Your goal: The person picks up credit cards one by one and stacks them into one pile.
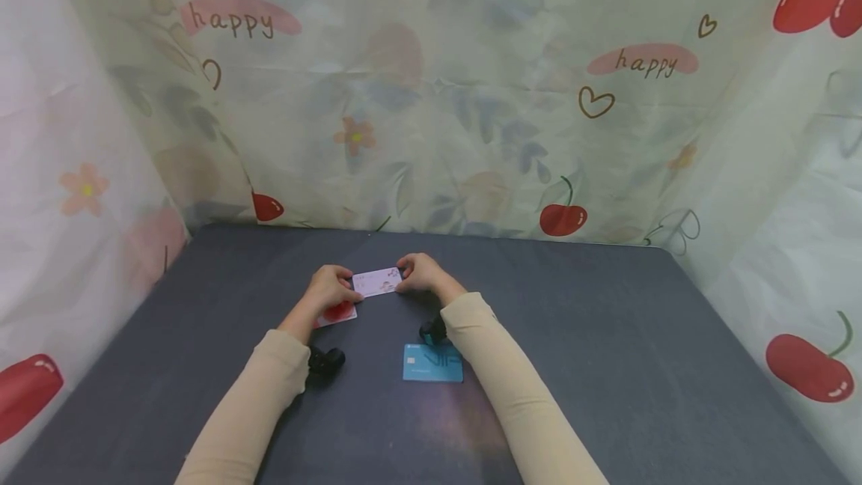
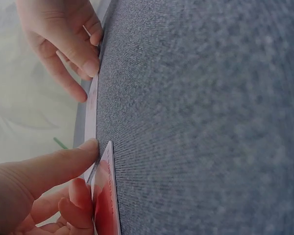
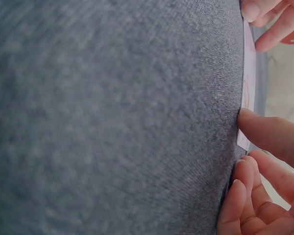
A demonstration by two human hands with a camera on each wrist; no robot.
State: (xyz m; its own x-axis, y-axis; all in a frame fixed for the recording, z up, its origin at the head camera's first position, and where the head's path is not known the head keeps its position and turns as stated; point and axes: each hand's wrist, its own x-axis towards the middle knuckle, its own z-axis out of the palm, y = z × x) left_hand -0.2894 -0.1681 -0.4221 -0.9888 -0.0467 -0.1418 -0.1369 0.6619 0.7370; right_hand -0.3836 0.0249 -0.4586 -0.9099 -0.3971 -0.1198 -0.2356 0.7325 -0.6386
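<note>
A pale pink card (image 1: 377,282) with small printed figures lies between the two hands, at or very close to the table surface. At its left end my left hand (image 1: 328,288) pinches it, thumb on the near corner. My right hand (image 1: 423,273) holds the right end between thumb and fingers. Partly under the left hand is a white card with a red print (image 1: 340,312), its left part hidden; the left wrist view shows this red-printed card (image 2: 107,196) beside the fingers. Nearer the body, a blue card (image 1: 433,363) lies flat, close to the right sleeve.
The dark grey tabletop (image 1: 606,358) spreads around the cards. A curtain (image 1: 444,133) printed with cherries and hearts stands behind it and at both sides. Black wrist cameras, one of them the left wrist camera (image 1: 326,361), hang under the cuffs; the right one is just above the blue card.
</note>
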